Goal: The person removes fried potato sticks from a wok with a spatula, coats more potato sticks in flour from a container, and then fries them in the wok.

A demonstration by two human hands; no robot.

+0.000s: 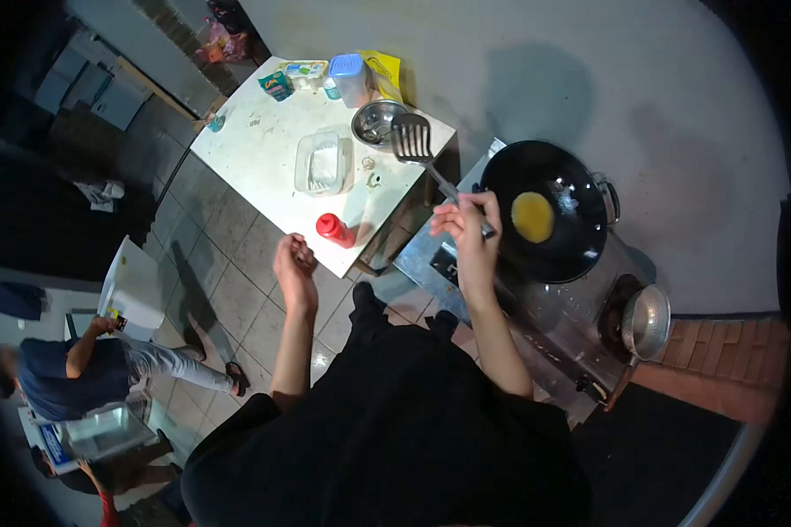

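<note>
My right hand (474, 235) is wrapped around the handle of a slotted spatula (411, 139). Its slotted head points up and away, over the table's right edge, beside a steel bowl (377, 123). To the right of that hand, a black wok (549, 263) sits on the stove with a round yellow piece of food (532, 217), perhaps egg, lying in it. My left hand (295, 270) hangs in the air with loosely bent fingers and nothing visible in it. Nearest to it is a red squeeze bottle (335, 230) on the corner of the white table (264, 158).
A clear plastic container (318, 164), a blue-lidded tub (350, 81), a green packet (275, 85) and a yellow bag (385, 72) are on the table. A metal pot (648, 322) stands on the stove's near right side. Two people (70, 378) are at the lower left, one holding a white bin (136, 285).
</note>
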